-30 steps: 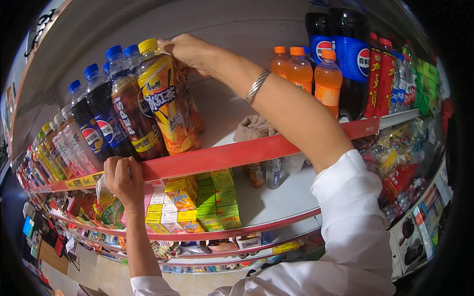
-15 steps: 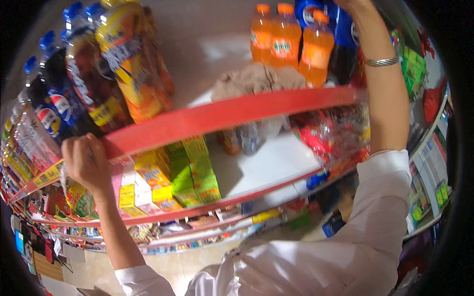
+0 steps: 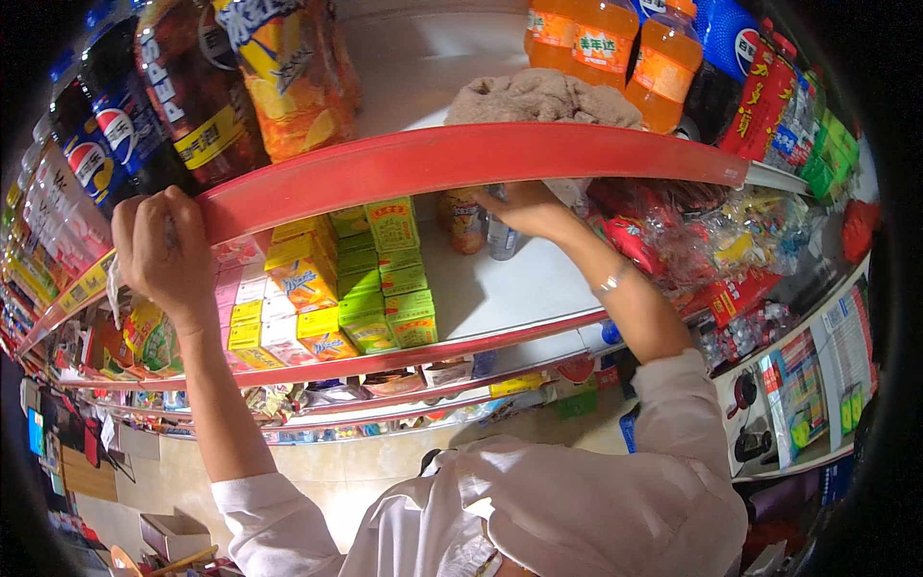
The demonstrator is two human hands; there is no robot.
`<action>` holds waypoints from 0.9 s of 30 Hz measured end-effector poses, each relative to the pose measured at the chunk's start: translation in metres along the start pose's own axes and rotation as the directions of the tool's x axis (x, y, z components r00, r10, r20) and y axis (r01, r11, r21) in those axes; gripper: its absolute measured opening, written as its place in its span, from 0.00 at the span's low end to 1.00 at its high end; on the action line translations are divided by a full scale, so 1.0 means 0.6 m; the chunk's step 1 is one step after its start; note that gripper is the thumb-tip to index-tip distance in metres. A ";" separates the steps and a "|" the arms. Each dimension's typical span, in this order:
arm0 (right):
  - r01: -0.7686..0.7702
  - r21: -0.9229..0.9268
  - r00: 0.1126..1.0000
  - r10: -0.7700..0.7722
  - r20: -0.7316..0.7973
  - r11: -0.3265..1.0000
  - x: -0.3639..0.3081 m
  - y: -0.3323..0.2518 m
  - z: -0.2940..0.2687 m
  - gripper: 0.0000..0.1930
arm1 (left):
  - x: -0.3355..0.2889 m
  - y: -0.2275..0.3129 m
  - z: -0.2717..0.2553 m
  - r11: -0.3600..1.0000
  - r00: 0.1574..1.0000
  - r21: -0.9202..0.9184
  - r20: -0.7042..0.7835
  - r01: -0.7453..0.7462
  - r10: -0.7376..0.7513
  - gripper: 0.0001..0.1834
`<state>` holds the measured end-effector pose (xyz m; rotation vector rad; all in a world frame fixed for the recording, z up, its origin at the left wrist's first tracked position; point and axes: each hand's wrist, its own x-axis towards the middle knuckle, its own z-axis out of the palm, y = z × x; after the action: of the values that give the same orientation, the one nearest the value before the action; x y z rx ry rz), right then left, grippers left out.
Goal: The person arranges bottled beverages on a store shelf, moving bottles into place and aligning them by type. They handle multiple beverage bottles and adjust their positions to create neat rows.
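My left hand (image 3: 159,245) is closed at the front edge of the red-lipped upper shelf (image 3: 461,163), beside large cola bottles (image 3: 197,87). A thin white scrap (image 3: 113,288) hangs just below that hand. My right hand (image 3: 529,210) reaches under the upper shelf, its fingers curled at the top of a small clear bottle (image 3: 502,238); the shelf lip hides part of them. A small orange-brown drink bottle (image 3: 465,226) stands right beside it. Above, a crumpled brown cloth (image 3: 548,99) lies on the upper shelf, behind the red lip.
Orange soda bottles (image 3: 601,43) and a blue-labelled bottle stand at the upper right. Yellow and green drink cartons (image 3: 389,279) fill the lower shelf's left part. Bagged goods (image 3: 663,231) lie at its right. Further shelves run below, above a tiled floor (image 3: 385,452).
My right hand has come down from the top right of the upper shelf to the small bottles below. The left hand stays on the shelf edge. The view has shifted, bringing the shelf closer.
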<state>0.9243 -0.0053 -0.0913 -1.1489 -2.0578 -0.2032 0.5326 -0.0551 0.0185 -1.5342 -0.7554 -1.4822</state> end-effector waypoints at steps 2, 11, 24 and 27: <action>-0.014 0.078 1.000 0.014 -0.004 0.997 0.046 0.024 0.036 0.19 | 0.002 -0.002 0.001 1.000 1.000 -0.002 0.008 0.012 -0.012 0.06; -0.186 0.258 0.967 0.223 -0.123 0.948 0.039 0.075 0.174 0.16 | 0.003 -0.001 0.006 1.000 1.000 0.013 -0.002 0.006 -0.006 0.08; -0.181 0.895 0.983 0.097 0.155 0.408 -0.076 -0.249 -0.288 0.19 | -0.003 -0.004 -0.007 0.997 0.996 0.013 0.037 0.076 -0.076 0.07; 0.107 0.843 0.989 0.032 -0.146 0.527 -0.027 -0.271 -0.361 0.18 | -0.008 0.000 -0.007 0.993 0.992 0.006 0.054 0.118 -0.118 0.07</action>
<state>0.9180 -0.2124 0.0839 -0.4270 -1.6720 0.6520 0.5301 -0.0580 0.0137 -1.5563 -0.8933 -1.5290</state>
